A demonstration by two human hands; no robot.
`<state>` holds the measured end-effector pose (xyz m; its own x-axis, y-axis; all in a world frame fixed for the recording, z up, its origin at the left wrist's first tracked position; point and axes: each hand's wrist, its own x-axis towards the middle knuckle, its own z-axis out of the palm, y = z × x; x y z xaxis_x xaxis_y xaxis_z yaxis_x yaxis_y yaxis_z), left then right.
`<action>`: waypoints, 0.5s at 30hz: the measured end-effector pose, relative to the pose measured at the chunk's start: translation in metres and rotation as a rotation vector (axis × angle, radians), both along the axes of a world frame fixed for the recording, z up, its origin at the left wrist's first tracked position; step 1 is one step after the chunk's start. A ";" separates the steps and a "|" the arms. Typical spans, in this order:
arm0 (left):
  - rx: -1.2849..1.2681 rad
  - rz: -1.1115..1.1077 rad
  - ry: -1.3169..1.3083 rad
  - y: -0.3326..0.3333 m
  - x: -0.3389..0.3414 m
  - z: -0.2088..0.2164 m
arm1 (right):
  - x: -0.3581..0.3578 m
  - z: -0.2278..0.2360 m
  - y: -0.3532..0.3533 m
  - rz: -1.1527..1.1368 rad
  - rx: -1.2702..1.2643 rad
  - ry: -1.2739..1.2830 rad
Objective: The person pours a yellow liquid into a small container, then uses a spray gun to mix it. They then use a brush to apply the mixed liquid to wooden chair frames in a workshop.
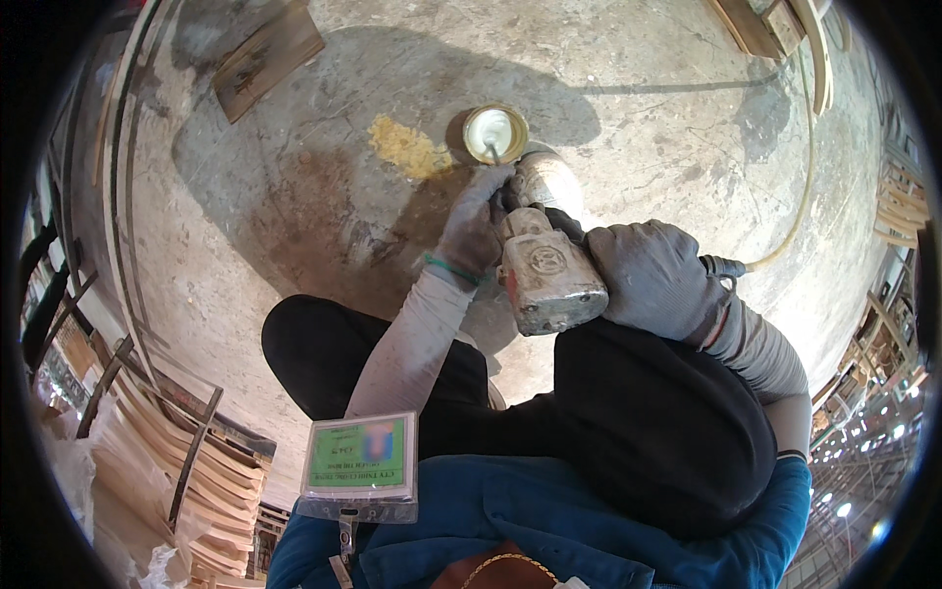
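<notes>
My right hand [659, 275], in a grey glove, is wrapped round the handle of a worn metal air nail gun [551, 275], which rests near my right knee with its blunt end toward me. My gloved left hand [475, 224] reaches forward beside the tool, fingers closed on what looks like a thin stick [494, 151]. The stick's far end stands in white paste inside a small round tin [523, 133] on the floor. A rounded whitish object [551, 183] shows just beyond the tool; whether it belongs to it I cannot tell.
A pale air hose [807, 187] curves from the tool's fitting off to the far right. Yellow residue [407, 145] stains the concrete left of the tin. A wooden board [267, 61] lies at the far left, wooden pieces [760, 27] at the far right. Stacked wood [218, 481] stands at left.
</notes>
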<state>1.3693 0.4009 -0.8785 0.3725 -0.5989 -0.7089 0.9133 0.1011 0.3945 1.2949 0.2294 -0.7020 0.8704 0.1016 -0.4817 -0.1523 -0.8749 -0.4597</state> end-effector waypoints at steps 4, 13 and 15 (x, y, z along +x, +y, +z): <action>0.039 -0.052 -0.077 0.001 -0.007 -0.010 | -0.001 0.005 -0.004 0.006 -0.010 -0.004; 0.170 -0.275 -0.537 0.005 -0.016 -0.033 | -0.005 0.009 -0.008 0.010 -0.016 -0.020; 0.171 -0.253 -0.492 0.006 -0.016 -0.032 | -0.004 0.010 -0.008 0.018 -0.023 0.005</action>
